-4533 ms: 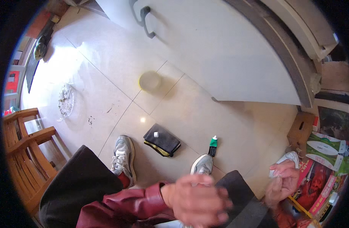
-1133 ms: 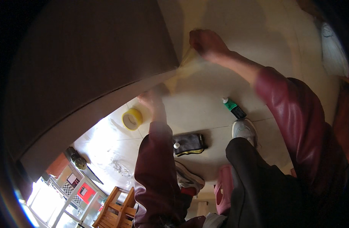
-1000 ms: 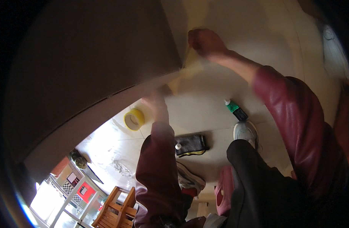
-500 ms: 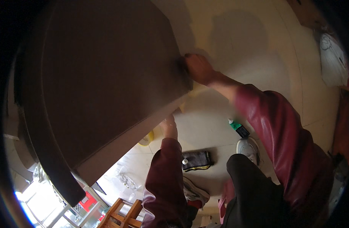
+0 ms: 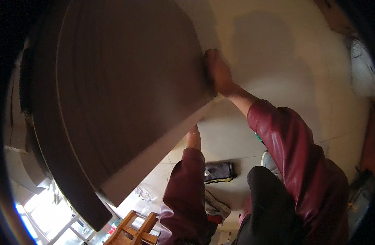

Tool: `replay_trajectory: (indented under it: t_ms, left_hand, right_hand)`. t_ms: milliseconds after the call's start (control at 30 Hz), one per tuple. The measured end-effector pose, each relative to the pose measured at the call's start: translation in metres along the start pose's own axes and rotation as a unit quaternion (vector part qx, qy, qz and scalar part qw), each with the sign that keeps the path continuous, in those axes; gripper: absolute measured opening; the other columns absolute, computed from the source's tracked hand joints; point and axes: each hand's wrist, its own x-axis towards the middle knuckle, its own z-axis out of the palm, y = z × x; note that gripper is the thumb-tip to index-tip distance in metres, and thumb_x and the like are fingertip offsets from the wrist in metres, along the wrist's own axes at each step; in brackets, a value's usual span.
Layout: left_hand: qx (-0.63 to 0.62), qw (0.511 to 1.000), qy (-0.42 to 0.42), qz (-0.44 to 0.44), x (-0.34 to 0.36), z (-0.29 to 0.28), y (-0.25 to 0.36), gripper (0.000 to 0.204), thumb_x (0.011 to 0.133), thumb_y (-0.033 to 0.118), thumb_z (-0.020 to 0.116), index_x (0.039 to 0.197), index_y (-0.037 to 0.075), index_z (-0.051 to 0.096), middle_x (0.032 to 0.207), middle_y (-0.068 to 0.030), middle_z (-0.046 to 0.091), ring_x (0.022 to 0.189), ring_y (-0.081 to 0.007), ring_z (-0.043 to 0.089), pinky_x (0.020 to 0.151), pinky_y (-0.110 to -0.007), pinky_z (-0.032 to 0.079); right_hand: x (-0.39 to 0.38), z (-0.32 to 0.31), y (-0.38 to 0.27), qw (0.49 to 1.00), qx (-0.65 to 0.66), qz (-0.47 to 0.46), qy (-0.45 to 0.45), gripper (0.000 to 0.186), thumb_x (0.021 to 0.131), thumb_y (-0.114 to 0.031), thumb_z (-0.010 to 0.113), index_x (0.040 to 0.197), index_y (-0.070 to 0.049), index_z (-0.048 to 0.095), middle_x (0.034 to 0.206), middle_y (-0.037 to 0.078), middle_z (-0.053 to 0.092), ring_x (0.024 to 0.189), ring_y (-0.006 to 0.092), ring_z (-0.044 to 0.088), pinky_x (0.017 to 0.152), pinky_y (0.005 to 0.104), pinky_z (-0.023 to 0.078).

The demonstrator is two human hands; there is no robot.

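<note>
A large brown furniture piece [image 5: 130, 90], flat-faced with pale seam lines and a lighter side band, fills the left half of the view at a slant. My right hand [image 5: 219, 73] is closed at its right edge, close to the corner. A dark patch lies between those fingers and the brown face; I cannot make out what it is. Below the near side band, my left hand [image 5: 193, 138] reaches up to the lower edge and grips there, its fingers mostly hidden behind the piece.
On the tiled floor [image 5: 228, 141] near my feet lie a dark folded cloth [image 5: 219, 172] and a small white-capped item [image 5: 206, 173]. A wooden stool [image 5: 134, 228] stands lower left, beside a bright white frame [image 5: 69, 228]. A white bag [image 5: 362, 67] is at the far right.
The brown piece and both hands appear slightly farther right in view. The green-and-black bottle is now mostly hidden by my right sleeve, and the yellow ring has gone behind the piece.
</note>
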Motion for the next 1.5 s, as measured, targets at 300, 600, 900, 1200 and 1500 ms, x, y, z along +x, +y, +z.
replay_trajectory:
  t_ms: [300, 600, 900, 1200, 1500]
  left_hand:
    - [-0.007, 0.997, -0.051, -0.054, -0.004, 0.012, 0.024, 0.049, 0.091, 0.020, 0.067, 0.133, 0.001, 0.049, 0.129, -0.0089, 0.055, 0.111, -0.0204, 0.056, 0.094, -0.035, 0.050]
    - [0.084, 0.995, -0.053, -0.020, -0.022, 0.007, 0.054, 0.049, 0.090, 0.014, 0.069, 0.132, -0.003, 0.052, 0.130, -0.0104, 0.058, 0.110, -0.0193, 0.058, 0.094, -0.036, 0.052]
    - [0.020, 1.000, -0.019, 0.013, -0.009, 0.010, 0.034, 0.055, 0.091, 0.021, 0.069, 0.137, -0.002, 0.049, 0.133, -0.0113, 0.055, 0.116, -0.0226, 0.054, 0.099, -0.036, 0.047]
    - [0.055, 0.996, -0.067, 0.030, -0.011, 0.016, 0.037, 0.044, 0.091, 0.015, 0.069, 0.129, -0.001, 0.054, 0.123, -0.0103, 0.060, 0.105, -0.0220, 0.061, 0.089, -0.036, 0.053]
    - [-0.010, 0.999, -0.031, -0.002, -0.005, 0.014, 0.024, 0.042, 0.088, 0.008, 0.069, 0.126, -0.002, 0.055, 0.117, -0.0097, 0.063, 0.098, -0.0214, 0.064, 0.084, -0.036, 0.057]
  right_hand:
    - [0.057, -0.002, 0.016, 0.979, 0.175, 0.012, 0.103, 0.029, 0.100, -0.019, 0.042, 0.120, -0.001, 0.051, 0.118, 0.023, 0.057, 0.110, 0.0354, 0.056, 0.095, 0.0430, 0.043]
    - [-0.141, -0.011, 0.003, 0.926, 0.319, 0.166, -0.116, 0.060, 0.105, -0.043, 0.034, 0.147, 0.000, 0.038, 0.155, 0.023, 0.033, 0.145, 0.0333, 0.028, 0.119, 0.0394, 0.021]
    - [-0.098, -0.026, -0.005, 0.903, 0.403, 0.059, -0.137, 0.060, 0.106, -0.040, 0.035, 0.150, 0.000, 0.026, 0.151, 0.024, 0.036, 0.141, 0.0351, 0.035, 0.116, 0.0436, 0.027]
    - [-0.038, -0.010, 0.004, 0.938, 0.310, 0.095, -0.119, 0.066, 0.107, -0.043, 0.030, 0.152, 0.005, 0.021, 0.158, 0.018, 0.027, 0.145, 0.0276, 0.027, 0.120, 0.0357, 0.019]
    - [-0.025, -0.065, 0.010, 0.778, 0.598, 0.157, -0.106, 0.074, 0.106, -0.054, 0.021, 0.157, -0.001, 0.009, 0.166, 0.012, 0.007, 0.152, 0.0209, 0.008, 0.123, 0.0343, 0.005]
